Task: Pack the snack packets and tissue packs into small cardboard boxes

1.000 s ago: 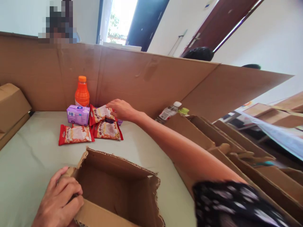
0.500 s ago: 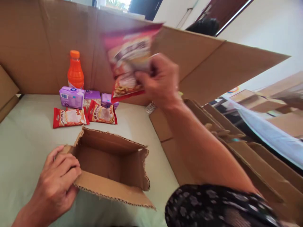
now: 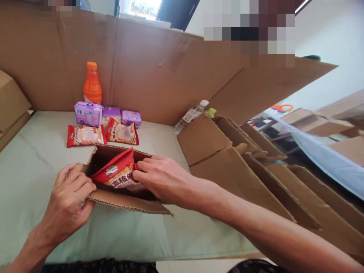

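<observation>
My left hand (image 3: 71, 197) is closed on the left edge of a small open cardboard box (image 3: 127, 204), fingers over its rim. My right hand (image 3: 159, 176) reaches into the box opening, gripping a red snack bag (image 3: 116, 168) by its right side. The bag is tilted, its upper corner above the rim and its lower part hidden in the box. Just beyond the box lie two more snack bags, a left one (image 3: 86, 135) and a right one (image 3: 122, 132).
Behind the bags are purple packs (image 3: 88, 113) and an orange drink bottle (image 3: 92, 87) against a tall cardboard wall (image 3: 148, 72). To the right, a clear bottle (image 3: 190, 116) leans near larger cardboard boxes (image 3: 216, 151). The table has a pale green cover (image 3: 28, 163).
My right hand has brought the snack bag down from above the table into the box opening. My left hand stays on the box edge.
</observation>
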`<state>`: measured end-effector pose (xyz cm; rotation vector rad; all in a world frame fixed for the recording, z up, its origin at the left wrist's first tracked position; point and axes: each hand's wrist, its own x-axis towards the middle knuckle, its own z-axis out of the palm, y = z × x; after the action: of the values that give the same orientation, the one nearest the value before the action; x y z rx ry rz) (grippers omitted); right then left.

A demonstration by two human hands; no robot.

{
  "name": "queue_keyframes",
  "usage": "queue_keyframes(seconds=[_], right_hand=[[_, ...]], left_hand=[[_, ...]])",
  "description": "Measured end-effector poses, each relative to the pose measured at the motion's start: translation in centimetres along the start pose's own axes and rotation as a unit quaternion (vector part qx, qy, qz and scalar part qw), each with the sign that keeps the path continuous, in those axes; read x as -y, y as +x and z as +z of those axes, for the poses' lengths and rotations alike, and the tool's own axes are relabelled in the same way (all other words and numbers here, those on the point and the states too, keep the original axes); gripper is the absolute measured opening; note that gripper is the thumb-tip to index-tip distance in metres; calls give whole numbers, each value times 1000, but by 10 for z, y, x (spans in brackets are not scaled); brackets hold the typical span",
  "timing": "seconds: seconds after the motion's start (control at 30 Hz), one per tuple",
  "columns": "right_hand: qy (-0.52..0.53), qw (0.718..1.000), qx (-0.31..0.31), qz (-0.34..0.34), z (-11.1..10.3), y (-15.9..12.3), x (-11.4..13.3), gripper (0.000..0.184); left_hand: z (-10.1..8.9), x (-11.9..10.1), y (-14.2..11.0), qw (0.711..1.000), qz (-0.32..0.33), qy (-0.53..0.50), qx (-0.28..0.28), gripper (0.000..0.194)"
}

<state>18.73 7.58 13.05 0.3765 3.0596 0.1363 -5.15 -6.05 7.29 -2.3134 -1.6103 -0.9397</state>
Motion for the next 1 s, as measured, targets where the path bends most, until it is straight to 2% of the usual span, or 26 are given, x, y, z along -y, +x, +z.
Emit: queue_keyframes(seconds=[0.07, 0.13, 0.23, 0.33, 0.4, 0.47, 0.6, 0.7, 0.77, 0.9, 1.0], right_hand=[[3, 996, 94, 2, 1, 9, 0, 12], [1, 989, 146, -13, 3, 21, 2, 19], [1, 983, 179, -30, 11, 42, 6, 29], [12, 981, 188, -48, 17, 54, 6, 27], [26, 986, 156, -53, 16, 49, 2, 23], [51, 994, 92, -30, 10, 32, -4, 20], [103, 988, -77, 84, -3, -21, -15, 29], [120, 972, -145, 141, -3, -42, -17, 34], [120, 971, -140, 151, 1, -40, -19, 37], [122, 972, -131, 152, 13, -30, -26, 39], [137, 951, -221, 164, 17, -38, -27, 30]], left_hand=[[-1, -1, -1, 1000, -4, -5, 3, 20], [-1, -1, 0, 1000, 0, -9, 6, 19], [1, -1, 2, 1000, 4, -16, 10, 19], [4, -1, 1, 1000, 3, -23, 10, 20], [3, -1, -2, 1000, 6, -27, 1, 22], [2, 0, -8, 1000, 4, -20, -24, 28], [3, 8, -23, 993, -55, -22, -100, 67], [13, 19, -29, 986, -126, -78, -72, 83], [22, 25, -28, 984, -138, -107, -26, 77], [30, 31, -19, 993, -52, -105, -9, 45], [28, 35, -15, 994, -24, -105, -8, 39]])
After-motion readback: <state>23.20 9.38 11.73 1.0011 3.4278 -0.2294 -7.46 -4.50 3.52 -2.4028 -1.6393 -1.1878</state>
